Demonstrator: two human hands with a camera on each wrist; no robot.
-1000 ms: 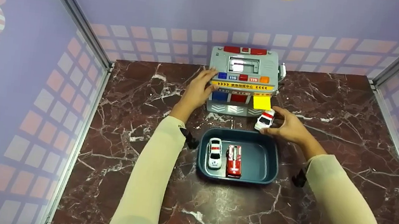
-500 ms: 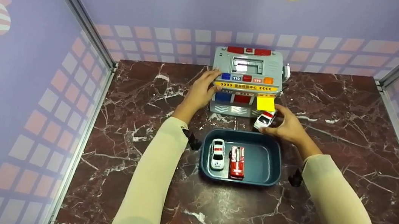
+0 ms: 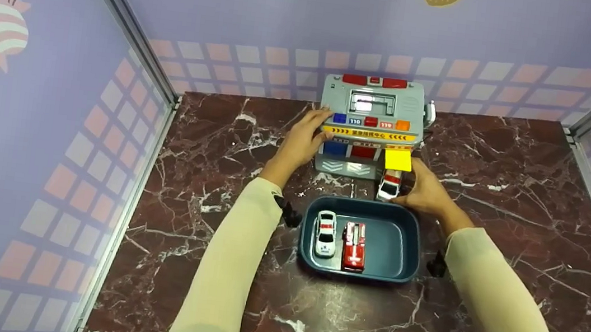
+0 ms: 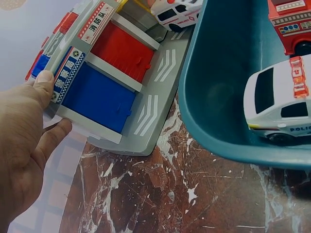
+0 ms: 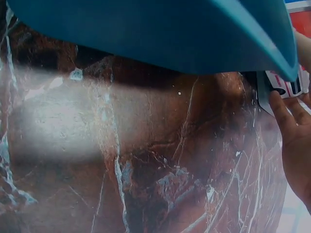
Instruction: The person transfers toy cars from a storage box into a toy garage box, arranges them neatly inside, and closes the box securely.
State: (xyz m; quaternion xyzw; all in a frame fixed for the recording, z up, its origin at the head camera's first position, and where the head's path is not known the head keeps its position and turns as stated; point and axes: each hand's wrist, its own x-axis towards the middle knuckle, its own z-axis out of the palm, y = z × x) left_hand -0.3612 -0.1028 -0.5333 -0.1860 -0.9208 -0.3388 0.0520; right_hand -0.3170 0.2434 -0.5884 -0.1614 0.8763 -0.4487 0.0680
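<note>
A grey toy rescue station (image 3: pixel 338 89) with blue, red and yellow garage doors stands against the back wall. My left hand (image 3: pixel 301 141) grips its left front corner, fingers at the roof edge and thumb on the front. The yellow door (image 3: pixel 398 159) is swung up. Under it sits a white toy ambulance (image 3: pixel 389 189), its rear inside the bay and its front pointing out. My right hand (image 3: pixel 428 191) holds the ambulance from the right, thumb near its front. In the right wrist view, fingertips (image 5: pixel 278 104) lie against its side.
A dark teal tray (image 3: pixel 403 272) stands just in front of the station, close to the ambulance. In it lie a white toy police car (image 3: pixel 326 234) and a red toy fire engine (image 3: pixel 354 246). Patterned wall panels (image 3: pixel 268 21) close off the back and sides.
The ambulance has turned from slanted to nearly straight and gone further back under the yellow door, with my right hand following. My left hand stays at the station's corner. The head view has shifted slightly.
</note>
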